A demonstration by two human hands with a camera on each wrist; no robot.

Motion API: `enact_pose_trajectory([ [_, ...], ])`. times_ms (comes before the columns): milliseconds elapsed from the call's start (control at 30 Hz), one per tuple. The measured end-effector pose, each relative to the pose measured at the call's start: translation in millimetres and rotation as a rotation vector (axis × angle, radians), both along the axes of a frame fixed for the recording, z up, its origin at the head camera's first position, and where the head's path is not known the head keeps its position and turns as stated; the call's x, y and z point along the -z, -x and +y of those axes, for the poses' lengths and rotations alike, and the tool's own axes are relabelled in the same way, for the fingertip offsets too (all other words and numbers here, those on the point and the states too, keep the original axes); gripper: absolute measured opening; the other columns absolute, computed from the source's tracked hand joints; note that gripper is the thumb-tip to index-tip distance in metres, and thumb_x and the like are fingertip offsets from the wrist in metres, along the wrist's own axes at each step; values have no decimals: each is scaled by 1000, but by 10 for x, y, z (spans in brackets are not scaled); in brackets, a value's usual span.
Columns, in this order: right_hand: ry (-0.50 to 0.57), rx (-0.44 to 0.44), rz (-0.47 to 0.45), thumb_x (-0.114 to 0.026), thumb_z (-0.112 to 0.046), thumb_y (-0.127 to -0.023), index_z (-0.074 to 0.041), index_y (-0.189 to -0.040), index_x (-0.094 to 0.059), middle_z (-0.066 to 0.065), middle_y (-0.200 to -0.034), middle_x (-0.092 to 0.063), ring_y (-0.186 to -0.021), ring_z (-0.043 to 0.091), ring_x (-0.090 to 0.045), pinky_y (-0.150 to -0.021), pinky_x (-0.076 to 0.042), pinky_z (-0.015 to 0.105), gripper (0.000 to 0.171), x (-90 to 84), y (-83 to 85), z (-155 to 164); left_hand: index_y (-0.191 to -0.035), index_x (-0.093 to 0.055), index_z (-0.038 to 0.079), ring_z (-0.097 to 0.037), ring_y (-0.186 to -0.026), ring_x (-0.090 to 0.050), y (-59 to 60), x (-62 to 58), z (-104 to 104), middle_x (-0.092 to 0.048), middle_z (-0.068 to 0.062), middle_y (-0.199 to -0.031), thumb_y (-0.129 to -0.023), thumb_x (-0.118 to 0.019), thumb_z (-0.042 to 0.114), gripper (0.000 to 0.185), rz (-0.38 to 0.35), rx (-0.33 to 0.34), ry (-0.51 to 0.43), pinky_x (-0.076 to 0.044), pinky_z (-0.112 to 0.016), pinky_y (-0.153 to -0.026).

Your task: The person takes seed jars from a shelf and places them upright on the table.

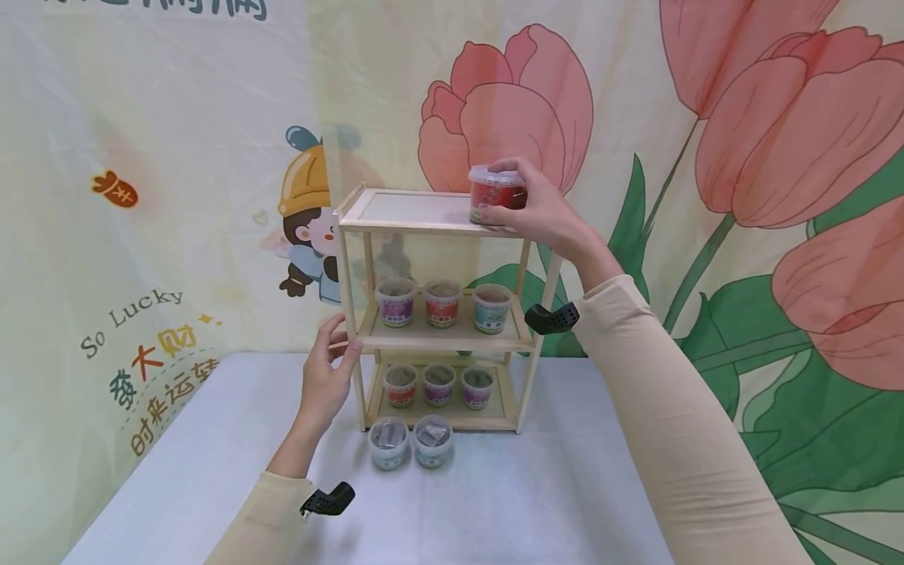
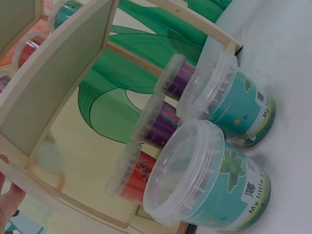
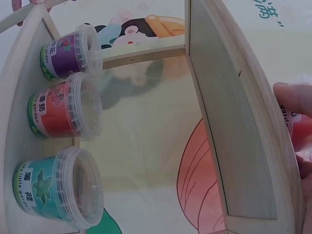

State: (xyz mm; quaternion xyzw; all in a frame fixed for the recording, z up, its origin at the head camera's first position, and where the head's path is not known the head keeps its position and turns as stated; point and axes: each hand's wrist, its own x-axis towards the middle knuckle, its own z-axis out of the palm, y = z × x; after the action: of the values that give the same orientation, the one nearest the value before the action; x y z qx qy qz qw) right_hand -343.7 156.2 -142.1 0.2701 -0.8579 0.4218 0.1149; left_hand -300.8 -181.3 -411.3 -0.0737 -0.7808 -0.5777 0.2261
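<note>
My right hand [image 1: 533, 205] grips a red plastic tub [image 1: 489, 193] with a clear lid at the right end of the top shelf [image 1: 417, 209]. In the right wrist view only its fingertips [image 3: 295, 97] and part of the tub show past the shelf edge. My left hand [image 1: 330, 369] holds the left front post of the wooden rack [image 1: 348, 282], thumb near the middle shelf's corner. Two teal tubs [image 2: 234, 180] stand on the table before the rack, close to my left wrist.
On the middle shelf stand a purple tub [image 1: 395, 302], a red tub [image 1: 442, 304] and a teal tub [image 1: 491, 308]. A red tub [image 1: 400, 385] and two purple tubs [image 1: 439, 384] line the bottom shelf. Behind the white table [image 1: 551, 486] hangs a printed cloth [image 1: 226, 259].
</note>
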Motion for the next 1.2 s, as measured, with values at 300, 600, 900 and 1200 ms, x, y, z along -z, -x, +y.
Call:
enact_pose_trajectory([
  [300,-9,-13,23,-78,-26,-97,-22,-153,-43,8,-148,-53,-129,27,-53,-112,-47,47,66,17,-11,2,-162,-39,32,-41,-131,-55,15,15,-8,-55,-19,-142,-110,-60,31,55,2,-2,8,-47,-64,-106],
  [600,-23,-19,105,-76,-25,-98,-20,-151,-45,8,-144,-55,-124,26,-56,-109,-49,45,62,74,-3,-23,-162,-39,29,-43,-131,-55,15,35,-29,-55,-19,-142,-110,-60,34,56,27,8,3,-48,-62,-104],
  [900,-15,-20,194,-77,-24,-98,-20,-148,-48,7,-140,-59,-115,23,-63,-102,-54,42,58,141,-8,-30,-162,-39,29,-43,-131,-55,22,35,-32,-55,-19,-142,-110,-60,33,56,34,4,10,-48,-63,-104],
  [1200,-52,-9,240,-76,-26,-99,-17,-147,-48,10,-139,-60,-114,25,-64,-102,-56,45,57,168,-52,-33,-161,-40,29,-44,-130,-57,30,40,-34,-56,-19,-141,-110,-61,32,55,30,1,9,-49,-63,-103],
])
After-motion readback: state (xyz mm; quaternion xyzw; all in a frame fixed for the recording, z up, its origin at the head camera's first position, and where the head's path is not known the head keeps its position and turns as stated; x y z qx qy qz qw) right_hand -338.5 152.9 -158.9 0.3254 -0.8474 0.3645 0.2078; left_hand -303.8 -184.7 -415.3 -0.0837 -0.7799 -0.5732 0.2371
